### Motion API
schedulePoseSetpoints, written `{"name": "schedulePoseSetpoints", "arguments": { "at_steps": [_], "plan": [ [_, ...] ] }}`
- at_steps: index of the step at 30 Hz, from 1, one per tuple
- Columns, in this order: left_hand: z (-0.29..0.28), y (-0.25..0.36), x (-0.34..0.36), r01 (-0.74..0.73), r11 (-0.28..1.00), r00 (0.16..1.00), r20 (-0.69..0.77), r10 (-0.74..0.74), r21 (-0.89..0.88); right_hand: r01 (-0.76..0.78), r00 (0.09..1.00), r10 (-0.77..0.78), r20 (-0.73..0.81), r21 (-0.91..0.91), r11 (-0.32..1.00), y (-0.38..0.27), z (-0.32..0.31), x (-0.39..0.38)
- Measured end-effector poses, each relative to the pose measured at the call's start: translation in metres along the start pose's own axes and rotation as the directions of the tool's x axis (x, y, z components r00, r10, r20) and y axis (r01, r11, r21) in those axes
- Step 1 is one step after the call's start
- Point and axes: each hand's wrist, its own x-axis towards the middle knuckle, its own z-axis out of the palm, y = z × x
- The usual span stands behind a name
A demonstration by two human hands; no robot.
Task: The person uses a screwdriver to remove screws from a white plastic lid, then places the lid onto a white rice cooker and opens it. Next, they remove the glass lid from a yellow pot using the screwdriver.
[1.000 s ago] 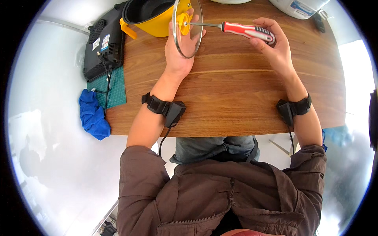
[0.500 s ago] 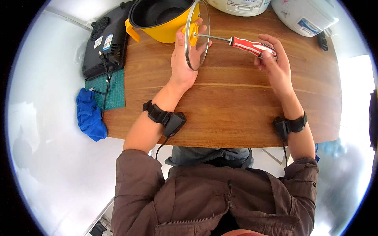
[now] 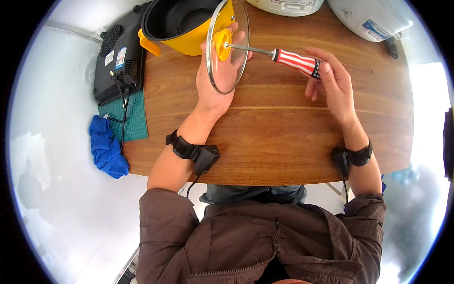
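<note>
My left hand (image 3: 213, 90) holds a round glass lid (image 3: 230, 75) with a metal rim, tilted up on edge. Its fingers show through and behind the glass, around the yellow knob (image 3: 221, 46). A screwdriver (image 3: 297, 63) with a red-and-white striped handle, starry at its end, lies almost level between the hands. The tip of its metal shaft meets the screw at the knob's middle. My right hand (image 3: 336, 85) grips the handle's end between thumb and fingers; some of those fingers are hidden.
A yellow pot (image 3: 189, 41) with a black inside stands behind the lid. Left of it are a black appliance (image 3: 108, 75) with a cable, a green cutting mat (image 3: 135, 111) and a blue cloth (image 3: 108, 147). Two white appliances, one a rounded one (image 3: 352, 16), stand at the back right.
The screwdriver's handle has turned, so a different side of its pattern faces up. My right fingers have shifted on it. The lid and left hand sit slightly farther left in the picture.
</note>
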Motion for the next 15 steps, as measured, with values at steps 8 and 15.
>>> {"name": "schedulePoseSetpoints", "arguments": {
  "at_steps": [8, 15],
  "plan": [
    [0.005, 0.004, -0.002, 0.055, 0.983, 0.998, -0.022, -0.060, -0.174, 0.360, 0.927, -0.376, 0.004, -0.298, 0.884, 0.004, 0.006, 0.002],
    [0.002, 0.004, -0.003, 0.045, 0.993, 0.999, -0.020, -0.048, -0.112, -0.086, 0.996, 0.086, -0.008, -0.052, 0.995, -0.013, -0.001, -0.005]
  ]
}}
